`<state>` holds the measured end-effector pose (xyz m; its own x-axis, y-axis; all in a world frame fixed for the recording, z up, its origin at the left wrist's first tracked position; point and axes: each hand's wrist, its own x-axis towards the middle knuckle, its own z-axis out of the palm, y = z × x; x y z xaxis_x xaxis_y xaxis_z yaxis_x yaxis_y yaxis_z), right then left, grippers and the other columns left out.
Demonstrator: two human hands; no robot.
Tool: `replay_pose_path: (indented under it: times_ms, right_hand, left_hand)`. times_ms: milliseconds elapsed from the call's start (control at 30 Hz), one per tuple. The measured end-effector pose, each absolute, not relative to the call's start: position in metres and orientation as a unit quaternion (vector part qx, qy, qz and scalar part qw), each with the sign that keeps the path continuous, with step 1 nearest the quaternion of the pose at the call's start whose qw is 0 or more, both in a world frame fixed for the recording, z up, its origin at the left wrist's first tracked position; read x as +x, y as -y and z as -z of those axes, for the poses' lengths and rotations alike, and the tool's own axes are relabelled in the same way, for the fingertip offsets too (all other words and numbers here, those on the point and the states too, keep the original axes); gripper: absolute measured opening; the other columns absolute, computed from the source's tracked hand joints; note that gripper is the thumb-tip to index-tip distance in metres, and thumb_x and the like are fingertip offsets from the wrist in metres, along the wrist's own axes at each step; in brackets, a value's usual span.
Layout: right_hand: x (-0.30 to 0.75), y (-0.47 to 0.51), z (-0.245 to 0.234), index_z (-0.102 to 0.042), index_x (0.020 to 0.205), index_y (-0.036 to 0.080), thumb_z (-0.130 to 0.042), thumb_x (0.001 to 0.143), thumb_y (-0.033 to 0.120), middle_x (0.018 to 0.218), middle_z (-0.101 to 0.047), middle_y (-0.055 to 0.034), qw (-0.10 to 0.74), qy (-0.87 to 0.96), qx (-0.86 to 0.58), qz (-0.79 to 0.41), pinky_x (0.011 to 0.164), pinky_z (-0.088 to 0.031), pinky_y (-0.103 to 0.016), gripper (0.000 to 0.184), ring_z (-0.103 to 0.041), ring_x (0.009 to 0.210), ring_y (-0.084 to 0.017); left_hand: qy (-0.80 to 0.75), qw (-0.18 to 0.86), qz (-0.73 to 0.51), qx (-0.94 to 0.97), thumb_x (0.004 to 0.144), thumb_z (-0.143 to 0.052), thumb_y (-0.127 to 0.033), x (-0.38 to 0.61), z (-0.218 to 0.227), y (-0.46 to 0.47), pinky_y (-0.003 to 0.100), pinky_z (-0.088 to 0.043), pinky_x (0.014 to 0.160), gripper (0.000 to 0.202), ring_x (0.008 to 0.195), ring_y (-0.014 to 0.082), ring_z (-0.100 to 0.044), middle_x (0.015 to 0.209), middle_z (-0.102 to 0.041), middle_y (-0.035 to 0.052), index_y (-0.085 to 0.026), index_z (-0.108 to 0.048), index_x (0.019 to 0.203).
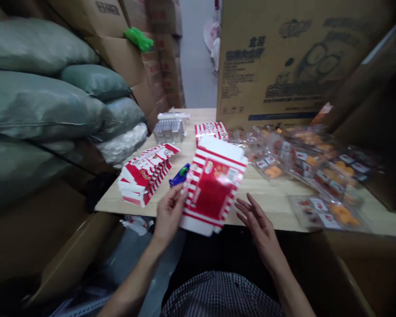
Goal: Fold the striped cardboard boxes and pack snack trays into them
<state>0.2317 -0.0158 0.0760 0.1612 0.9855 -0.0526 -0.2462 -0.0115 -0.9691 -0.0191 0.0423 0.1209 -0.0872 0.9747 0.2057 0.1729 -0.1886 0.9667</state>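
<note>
My left hand (169, 214) grips the left edge of a red-and-white striped carton (214, 187), held tilted above the front edge of the wooden table (277, 200). My right hand (255, 220) hovers just right of the carton with fingers spread, holding nothing. A stack of flat red-and-white cartons (145, 174) lies on the table to the left. A blue-and-green tool (181, 175) rests between the stack and the held carton.
Clear packets of orange snacks (312, 169) cover the table's right side. A large cardboard box (293, 57) stands behind them. A clear plastic tray (169, 127) and another striped carton (211, 129) sit at the back. Grey sacks (46, 101) pile up on the left.
</note>
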Motion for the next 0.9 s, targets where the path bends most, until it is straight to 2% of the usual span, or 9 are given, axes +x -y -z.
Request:
replay_pose_path:
  times_ms: [33,100,200,333,433,533,600,733,900]
  right_hand:
    - [0.23,0.016,-0.075,-0.048,0.144,0.035,-0.064,0.092,0.049,0.14,-0.062,-0.0047,0.607,0.355,-0.468,-0.536,0.106,-0.05,-0.046,0.057,-0.061,0.125,-0.027]
    - [0.229,0.019,-0.068,-0.047,0.144,0.035,-0.064,0.092,0.048,0.139,-0.062,-0.0045,0.63,0.306,-0.464,-0.542,0.1,-0.055,-0.045,0.056,-0.064,0.121,-0.028]
    - [0.233,0.026,-0.054,-0.043,0.145,0.033,-0.063,0.092,0.048,0.136,-0.064,-0.0055,0.652,0.269,-0.496,-0.507,0.098,-0.057,-0.046,0.058,-0.064,0.12,-0.029]
    - [0.24,0.033,-0.042,-0.031,0.15,0.033,-0.066,0.09,0.047,0.139,-0.061,-0.0079,0.653,0.274,-0.54,-0.455,0.096,-0.058,-0.045,0.071,-0.063,0.122,-0.029]
    - [0.243,0.033,-0.041,-0.032,0.149,0.031,-0.071,0.086,0.046,0.136,-0.063,-0.0102,0.647,0.269,-0.56,-0.443,0.091,-0.061,-0.045,0.076,-0.067,0.115,-0.03]
    - [0.248,0.033,-0.042,-0.036,0.145,0.029,-0.073,0.084,0.046,0.132,-0.066,-0.0113,0.634,0.263,-0.539,-0.488,0.088,-0.062,-0.048,0.074,-0.07,0.11,-0.032]
    - [0.252,0.033,-0.043,-0.041,0.143,0.029,-0.074,0.084,0.043,0.133,-0.066,-0.0105,0.607,0.295,-0.51,-0.533,0.094,-0.059,-0.049,0.068,-0.068,0.115,-0.032]
    - [0.259,0.036,-0.041,-0.048,0.141,0.03,-0.072,0.088,0.038,0.142,-0.06,-0.0071,0.542,0.395,-0.475,-0.57,0.107,-0.05,-0.047,0.059,-0.06,0.127,-0.029]
    - [0.26,0.036,-0.028,-0.05,0.144,0.028,-0.068,0.089,0.043,0.147,-0.056,-0.0071,0.513,0.455,-0.513,-0.517,0.115,-0.042,-0.047,0.06,-0.051,0.137,-0.029]
  left_hand:
    - [-0.488,0.475,-0.504,0.532,0.093,-0.06,-0.041,0.001,-0.11,-0.033,0.026,-0.055,0.07,0.047,0.076,0.0174,-0.071,0.087,-0.076,0.0043,-0.018,-0.057,0.134]
    - [-0.453,0.574,-0.481,0.483,0.091,-0.064,-0.04,0.034,-0.087,-0.019,0.026,-0.057,0.07,0.05,0.079,0.0176,-0.072,0.094,-0.076,0.0059,-0.018,-0.054,0.135]
    - [-0.45,0.604,-0.454,0.476,0.088,-0.065,-0.042,0.068,-0.06,-0.01,0.031,-0.058,0.084,0.045,0.097,0.0219,-0.072,0.115,-0.074,0.0094,-0.018,-0.061,0.127]
    - [-0.504,0.551,-0.408,0.526,0.078,-0.077,-0.045,0.092,-0.041,-0.004,0.038,-0.058,0.091,0.061,0.104,0.0251,-0.071,0.123,-0.071,0.0086,-0.023,-0.057,0.131]
    - [-0.533,0.494,-0.366,0.581,0.07,-0.083,-0.045,0.094,-0.034,-0.003,0.041,-0.057,0.093,0.076,0.105,0.0262,-0.07,0.124,-0.07,0.0097,-0.026,-0.051,0.135]
    - [-0.527,0.369,-0.356,0.678,0.071,-0.083,-0.046,0.082,-0.045,-0.016,0.049,-0.047,0.107,0.078,0.127,0.0317,-0.057,0.138,-0.06,0.0141,-0.026,-0.049,0.138]
    - [-0.502,0.262,-0.39,0.726,0.075,-0.08,-0.045,0.073,-0.065,-0.031,0.053,-0.039,0.113,0.074,0.137,0.0333,-0.047,0.143,-0.052,0.0166,-0.025,-0.047,0.138]
    - [-0.387,0.206,-0.335,0.834,0.083,-0.075,-0.042,0.066,-0.103,-0.062,0.046,-0.044,0.106,0.051,0.123,0.0284,-0.054,0.127,-0.058,0.013,-0.023,-0.054,0.126]
    - [-0.348,0.241,-0.203,0.883,0.081,-0.075,-0.044,0.067,-0.103,-0.085,0.037,-0.047,0.086,0.037,0.098,0.0252,-0.059,0.103,-0.065,0.0087,-0.018,-0.06,0.102]
